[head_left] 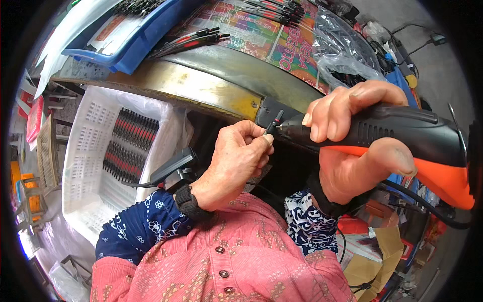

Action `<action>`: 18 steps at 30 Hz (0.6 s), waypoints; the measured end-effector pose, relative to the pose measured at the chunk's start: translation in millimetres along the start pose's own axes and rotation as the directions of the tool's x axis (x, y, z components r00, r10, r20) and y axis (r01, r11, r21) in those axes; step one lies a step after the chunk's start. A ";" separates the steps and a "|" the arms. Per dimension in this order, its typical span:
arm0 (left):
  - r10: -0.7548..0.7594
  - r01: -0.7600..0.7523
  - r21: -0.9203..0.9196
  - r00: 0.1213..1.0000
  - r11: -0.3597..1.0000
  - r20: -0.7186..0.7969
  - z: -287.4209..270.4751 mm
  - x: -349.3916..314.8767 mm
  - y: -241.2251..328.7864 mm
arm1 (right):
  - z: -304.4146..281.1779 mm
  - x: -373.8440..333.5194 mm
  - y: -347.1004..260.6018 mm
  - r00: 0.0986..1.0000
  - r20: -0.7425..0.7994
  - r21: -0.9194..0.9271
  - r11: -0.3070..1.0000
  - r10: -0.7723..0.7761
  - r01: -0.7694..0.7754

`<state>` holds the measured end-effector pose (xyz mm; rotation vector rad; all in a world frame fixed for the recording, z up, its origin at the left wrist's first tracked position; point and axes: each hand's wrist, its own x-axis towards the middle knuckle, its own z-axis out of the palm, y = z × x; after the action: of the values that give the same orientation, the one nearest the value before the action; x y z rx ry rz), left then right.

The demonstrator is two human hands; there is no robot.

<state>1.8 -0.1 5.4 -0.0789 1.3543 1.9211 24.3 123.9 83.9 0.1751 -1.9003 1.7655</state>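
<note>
My right hand (352, 121) is wrapped round a black and orange electric screwdriver (402, 131), its tip pointing left. The thumb lies along the lower side of the body. In front of that tip my left hand (241, 153) pinches a slim black piece (277, 119) with a bit of red on it between thumb and forefinger. The screwdriver's bit meets or nearly meets this piece; the fingers partly hide the spot. Both hands are just off the metal table edge (211, 83). Slim black and red pieces (188, 41) lie in a bunch on the table.
A blue tray (121, 59) of black parts stands on the table at the far left. Below it, a white basket (80, 166) holds stacked black and red pieces (128, 146). Clear plastic bags (347, 45) lie at the far right. A cardboard box (387, 256) is at lower right.
</note>
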 end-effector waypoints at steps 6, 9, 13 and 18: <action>-0.010 0.011 -0.036 1.000 0.999 0.028 -0.9 -1.3 2.3 | 1.9 3.7 0.5 1.000 0.029 -0.011 1.000 0.010 -0.010; -0.013 0.014 -0.036 0.999 0.999 0.032 -2.4 -1.2 1.7 | 3.7 4.4 0.4 0.999 0.042 -0.024 1.000 0.016 -0.015; -0.017 0.019 -0.039 0.999 0.999 0.044 -3.1 0.0 1.3 | 8.1 2.0 -4.4 1.000 0.005 -0.121 0.992 0.030 -0.029; 0.080 -0.082 -0.073 0.996 0.994 -0.033 4.1 -4.3 2.6 | 6.7 15.1 -7.8 0.991 0.111 -0.216 0.975 0.073 -0.047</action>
<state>4.7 0.6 11.2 -0.0907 1.3240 2.0461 12.9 120.3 97.8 0.1482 -2.1860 1.6060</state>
